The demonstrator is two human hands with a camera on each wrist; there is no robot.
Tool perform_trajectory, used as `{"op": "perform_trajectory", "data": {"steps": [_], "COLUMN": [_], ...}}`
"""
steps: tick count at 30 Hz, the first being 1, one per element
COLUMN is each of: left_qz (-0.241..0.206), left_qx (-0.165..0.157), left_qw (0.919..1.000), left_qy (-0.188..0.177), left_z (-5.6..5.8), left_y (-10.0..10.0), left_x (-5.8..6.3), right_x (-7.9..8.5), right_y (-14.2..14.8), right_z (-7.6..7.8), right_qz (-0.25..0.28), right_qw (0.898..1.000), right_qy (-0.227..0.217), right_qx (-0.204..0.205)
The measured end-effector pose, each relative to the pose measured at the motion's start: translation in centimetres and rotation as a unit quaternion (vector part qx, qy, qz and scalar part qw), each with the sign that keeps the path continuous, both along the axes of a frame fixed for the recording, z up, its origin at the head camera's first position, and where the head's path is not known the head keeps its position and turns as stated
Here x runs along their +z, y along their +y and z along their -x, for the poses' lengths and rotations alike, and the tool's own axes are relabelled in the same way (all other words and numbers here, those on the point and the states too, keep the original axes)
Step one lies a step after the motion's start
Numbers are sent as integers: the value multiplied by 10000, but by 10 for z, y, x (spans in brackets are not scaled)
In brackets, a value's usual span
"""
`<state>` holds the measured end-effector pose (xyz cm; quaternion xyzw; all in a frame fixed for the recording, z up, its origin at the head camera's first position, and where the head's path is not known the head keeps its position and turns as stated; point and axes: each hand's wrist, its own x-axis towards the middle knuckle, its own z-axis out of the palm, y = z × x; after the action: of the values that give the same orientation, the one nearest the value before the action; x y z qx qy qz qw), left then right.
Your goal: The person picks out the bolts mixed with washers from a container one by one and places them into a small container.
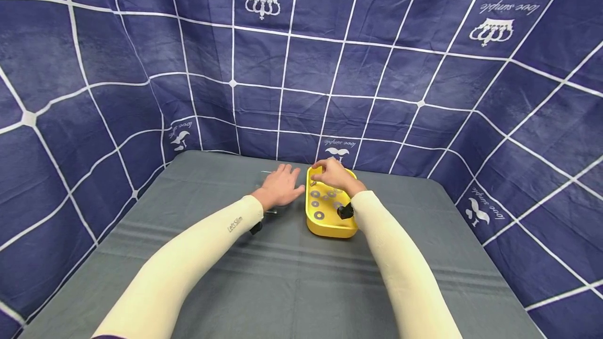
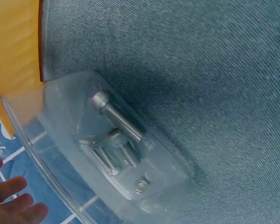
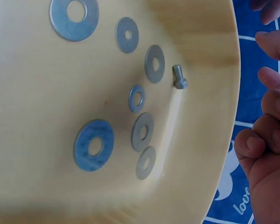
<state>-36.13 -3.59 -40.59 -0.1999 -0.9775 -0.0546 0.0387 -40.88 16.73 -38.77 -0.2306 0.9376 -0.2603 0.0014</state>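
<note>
A yellow tray (image 1: 332, 230) holds several flat grey washers (image 3: 79, 156) of different sizes and one small socket-head bolt (image 3: 179, 85). My right hand (image 1: 335, 174) is over the tray's far end, thumb and forefinger apart, other fingers curled. Nothing shows between its fingertips. To the left of the tray, my left hand (image 1: 280, 184) hovers with spread fingers above a clear plastic box (image 2: 67, 114), mostly covering it in the head view. Inside the box lie a long bolt (image 2: 123, 122), a shorter bolt (image 2: 126, 147) and some smaller metal fasteners (image 2: 99, 156).
The tray and box stand side by side on a grey cloth-covered table (image 1: 282, 286), near its far edge. A blue curtain (image 1: 301, 56) with white grid lines hangs behind the table and at both sides.
</note>
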Motion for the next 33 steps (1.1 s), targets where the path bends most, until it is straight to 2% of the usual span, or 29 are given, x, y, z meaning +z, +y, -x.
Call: {"op": "perform_trajectory", "data": {"steps": [5, 12, 19, 28, 33], "left_qz": [-107, -265, -240, -284, -337], "left_qx": [-39, -78, -99, -130, -95], "left_qw": [9999, 9996, 9996, 9994, 9993], "left_qy": [-11, -32, -76, -165, -104], "left_z": [0, -2, -2, -1, -1], "left_y": [5, 14, 27, 41, 45], "left_x": [1, 2, 0, -5, -9], "right_x": [-3, -17, -26, -35, -38], "right_y": [5, 15, 22, 24, 23], "right_z": [-2, 5, 4, 3, 2], "right_qz": [95, 905, 1258, 2178, 2304], "right_qw": [9995, 9928, 9850, 9618, 9559], "right_qy": [-226, -510, -760, -1029, -1107], "right_qx": [-202, -590, -900, -1302, -1448]}}
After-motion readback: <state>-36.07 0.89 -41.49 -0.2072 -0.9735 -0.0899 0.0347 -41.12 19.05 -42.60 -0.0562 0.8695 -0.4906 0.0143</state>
